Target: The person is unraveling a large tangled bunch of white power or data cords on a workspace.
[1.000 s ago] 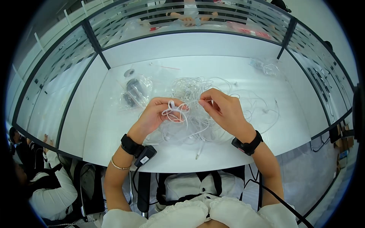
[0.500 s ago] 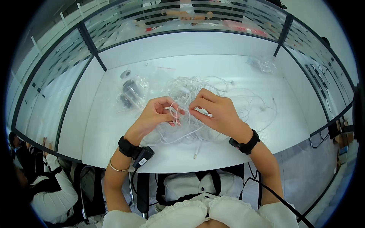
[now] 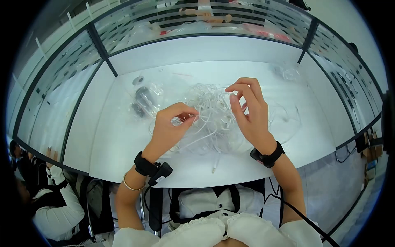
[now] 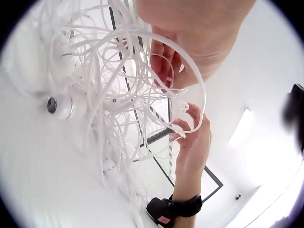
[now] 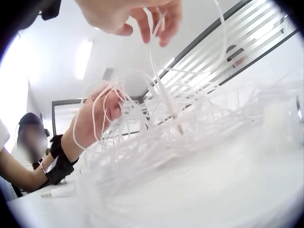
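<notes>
A tangled heap of white earphone cables (image 3: 207, 103) lies on the white table. Over its left side my left hand (image 3: 170, 125) pinches a strand between thumb and fingertips, palm turned inward. Thin loops hang round its fingers (image 5: 114, 107) in the right wrist view. My right hand (image 3: 253, 111) is raised at the heap's right side, fingers loosely bent, thumb apart from the index finger. A white strand crosses its fingers in the right wrist view, and a jack plug (image 5: 178, 126) hangs below. An earbud (image 4: 59, 107) shows near the table in the left wrist view.
Clear plastic bags, one with a dark item (image 3: 144, 99), lie left of the heap, and another bag (image 3: 288, 72) is at the back right. A loose jack plug (image 3: 214, 169) points toward the front edge. Low partitions (image 3: 205, 49) enclose the table's back and sides.
My hands were close together at the strands; the right hand has since moved up and right, its fingers parting. My left hand has rolled inward, showing more of its back.
</notes>
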Action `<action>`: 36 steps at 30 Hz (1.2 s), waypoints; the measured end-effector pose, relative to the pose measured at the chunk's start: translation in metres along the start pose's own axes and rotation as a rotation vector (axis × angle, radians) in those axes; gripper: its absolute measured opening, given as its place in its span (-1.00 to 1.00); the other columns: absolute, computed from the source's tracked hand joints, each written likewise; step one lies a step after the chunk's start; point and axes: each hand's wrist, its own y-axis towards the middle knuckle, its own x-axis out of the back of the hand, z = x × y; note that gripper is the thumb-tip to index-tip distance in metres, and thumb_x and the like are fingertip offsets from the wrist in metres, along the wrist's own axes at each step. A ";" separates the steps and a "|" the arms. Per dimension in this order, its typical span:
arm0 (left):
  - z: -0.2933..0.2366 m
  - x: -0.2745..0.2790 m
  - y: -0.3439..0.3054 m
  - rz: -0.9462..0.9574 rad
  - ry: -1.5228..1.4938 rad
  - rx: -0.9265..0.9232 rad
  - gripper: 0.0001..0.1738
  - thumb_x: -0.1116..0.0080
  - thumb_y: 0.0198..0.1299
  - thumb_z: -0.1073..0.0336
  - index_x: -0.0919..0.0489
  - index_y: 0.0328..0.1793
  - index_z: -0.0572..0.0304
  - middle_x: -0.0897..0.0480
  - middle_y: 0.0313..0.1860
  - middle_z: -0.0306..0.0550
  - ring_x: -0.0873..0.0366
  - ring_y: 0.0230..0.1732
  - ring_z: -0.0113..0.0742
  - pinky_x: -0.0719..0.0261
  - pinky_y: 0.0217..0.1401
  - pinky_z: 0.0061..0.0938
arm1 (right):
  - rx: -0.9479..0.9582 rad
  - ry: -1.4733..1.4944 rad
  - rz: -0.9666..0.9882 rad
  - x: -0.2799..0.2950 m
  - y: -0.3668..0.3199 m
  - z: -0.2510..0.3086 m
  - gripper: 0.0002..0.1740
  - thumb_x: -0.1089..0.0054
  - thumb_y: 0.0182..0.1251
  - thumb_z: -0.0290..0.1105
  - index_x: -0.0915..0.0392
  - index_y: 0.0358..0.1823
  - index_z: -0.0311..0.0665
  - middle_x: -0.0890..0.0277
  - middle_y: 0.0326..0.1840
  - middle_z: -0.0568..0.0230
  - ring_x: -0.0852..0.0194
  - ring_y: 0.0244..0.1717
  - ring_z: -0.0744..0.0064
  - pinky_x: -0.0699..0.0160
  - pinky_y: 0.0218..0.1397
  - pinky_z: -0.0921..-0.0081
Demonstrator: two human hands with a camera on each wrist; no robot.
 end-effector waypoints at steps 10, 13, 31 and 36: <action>-0.002 -0.002 -0.002 -0.159 0.098 -0.003 -0.83 -0.20 0.09 0.62 -0.68 -0.21 0.25 -0.52 -0.45 -0.21 -0.47 -0.47 -0.52 -0.43 -0.35 -0.65 | -0.450 0.071 0.259 0.035 0.015 -0.053 -0.75 -0.06 0.38 -0.25 -0.55 -0.17 -0.30 -0.57 -0.19 0.33 -0.45 -0.42 0.56 -0.38 -0.33 0.62; -0.004 -0.004 -0.002 -0.105 0.114 -0.082 -0.78 -0.22 0.08 0.61 -0.71 -0.18 0.19 -0.50 -0.46 -0.20 -0.47 -0.51 -0.47 -0.48 -0.43 -0.63 | -0.260 0.079 0.228 0.020 0.012 -0.033 -0.78 -0.08 0.36 -0.29 -0.57 -0.14 -0.26 -0.58 -0.18 0.43 -0.40 -0.24 0.62 -0.38 -0.26 0.63; -0.005 -0.006 -0.004 -0.165 0.041 -0.021 -0.91 -0.14 0.22 0.57 -0.53 -0.15 0.33 -0.56 -0.33 -0.12 -0.68 -0.43 -0.38 -0.58 -0.38 -0.63 | 0.145 -0.038 0.359 -0.020 -0.010 -0.013 -0.85 -0.27 0.12 -0.41 -0.61 -0.24 -0.11 -0.59 -0.34 0.51 -0.44 -0.12 0.45 -0.22 0.12 0.41; 0.000 0.008 0.004 -0.347 -0.082 0.044 -0.93 -0.10 0.28 0.53 -0.48 -0.14 0.35 -0.55 -0.33 -0.17 -0.69 -0.34 -0.37 -0.61 -0.27 -0.57 | 0.019 0.013 0.425 -0.014 -0.006 -0.008 -0.89 -0.25 0.13 -0.44 -0.59 -0.28 -0.11 -0.55 -0.41 0.49 -0.40 -0.23 0.44 -0.21 0.11 0.44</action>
